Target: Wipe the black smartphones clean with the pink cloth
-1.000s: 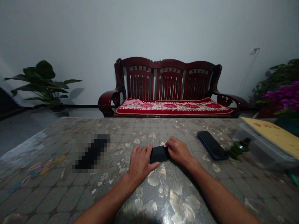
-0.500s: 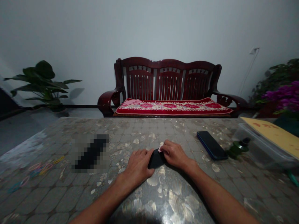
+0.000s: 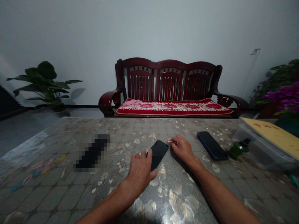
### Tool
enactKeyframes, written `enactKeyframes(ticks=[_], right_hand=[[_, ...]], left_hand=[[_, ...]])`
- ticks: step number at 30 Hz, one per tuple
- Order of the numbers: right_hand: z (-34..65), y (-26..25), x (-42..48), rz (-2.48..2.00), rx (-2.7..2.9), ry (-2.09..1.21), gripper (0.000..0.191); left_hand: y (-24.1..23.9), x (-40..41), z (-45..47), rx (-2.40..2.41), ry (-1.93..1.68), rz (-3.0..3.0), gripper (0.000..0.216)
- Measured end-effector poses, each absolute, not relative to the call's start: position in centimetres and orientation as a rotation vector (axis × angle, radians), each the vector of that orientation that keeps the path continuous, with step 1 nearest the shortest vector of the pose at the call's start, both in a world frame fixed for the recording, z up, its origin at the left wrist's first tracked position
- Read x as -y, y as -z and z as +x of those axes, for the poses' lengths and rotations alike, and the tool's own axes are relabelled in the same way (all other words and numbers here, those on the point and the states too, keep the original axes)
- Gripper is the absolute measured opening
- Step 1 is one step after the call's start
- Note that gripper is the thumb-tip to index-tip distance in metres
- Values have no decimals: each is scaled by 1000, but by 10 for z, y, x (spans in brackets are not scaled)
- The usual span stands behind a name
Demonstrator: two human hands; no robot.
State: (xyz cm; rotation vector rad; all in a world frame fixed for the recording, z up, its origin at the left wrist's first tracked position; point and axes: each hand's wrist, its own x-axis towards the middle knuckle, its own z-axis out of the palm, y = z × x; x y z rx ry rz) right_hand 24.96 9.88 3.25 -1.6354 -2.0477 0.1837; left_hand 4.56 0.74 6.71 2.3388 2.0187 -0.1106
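A black smartphone (image 3: 160,154) lies screen up on the patterned table, slanted away to the right. My left hand (image 3: 141,166) grips it along its left side, with the thumb by the near end and the fingers over the left edge. Just right of the phone's far end, and apart from it, my right hand (image 3: 182,147) is closed in a pinch. From its fingertips sticks out a thin pink-and-white piece (image 3: 171,141), soft-looking; whether it is cloth or paper I cannot make out.
To the right lie a second dark phone (image 3: 212,145), a green bottle (image 3: 238,147) and a clear plastic box (image 3: 259,154) under a yellow sheet (image 3: 273,133). On the left are a pixelated dark object (image 3: 92,152) and several coloured bands (image 3: 43,168). A wooden bench (image 3: 168,81) stands beyond the table (image 3: 112,199).
My right hand has moved right, off the phone's screen, with the pink-and-white piece still pinched. More of the screen shows now. My left hand stays on the phone.
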Motion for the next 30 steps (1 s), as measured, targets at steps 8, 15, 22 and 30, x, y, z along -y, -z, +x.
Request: enactKeyframes(ticks=[8,15,22,30], right_hand=[[236,-27,-98,-1481,2031,-383,23],[234,-21,-102,-1419,2052,-401,23],[235,-23,-102,-1378,2207,-240,26],[235,-32,-100,-1348,2334,-214,31]], left_hand=[[-63,-5,49,-2032,69,2398,79],[-72,-1,51,-1841,51,2318,89],[-77,5,41,-1576,-39,2192,86],[-78,10,41,-1552,-70,2220,67]])
